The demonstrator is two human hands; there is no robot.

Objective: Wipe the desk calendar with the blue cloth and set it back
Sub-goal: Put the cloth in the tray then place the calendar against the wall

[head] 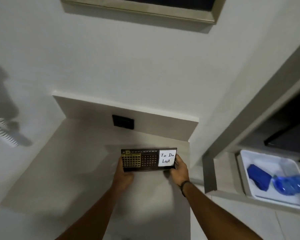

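Note:
The desk calendar point(145, 161) is a dark board with gold date grids and a white "To Do List" note at its right end. It faces me, low over the pale desk point(73, 163). My left hand point(122, 172) grips its left end and my right hand point(179, 170) grips its right end. Whether its base touches the desk I cannot tell. A folded blue cloth point(258, 177) lies in a white tray point(267, 158) on the shelf to the right, apart from both hands.
A black wall socket point(123, 121) sits on the panel behind the desk. A crumpled blue plastic bottle point(291, 185) lies beside the cloth in the tray. A dark flat device point(291, 137) rests deeper in the shelf. A white coiled-cord object point(2, 130) hangs at far left.

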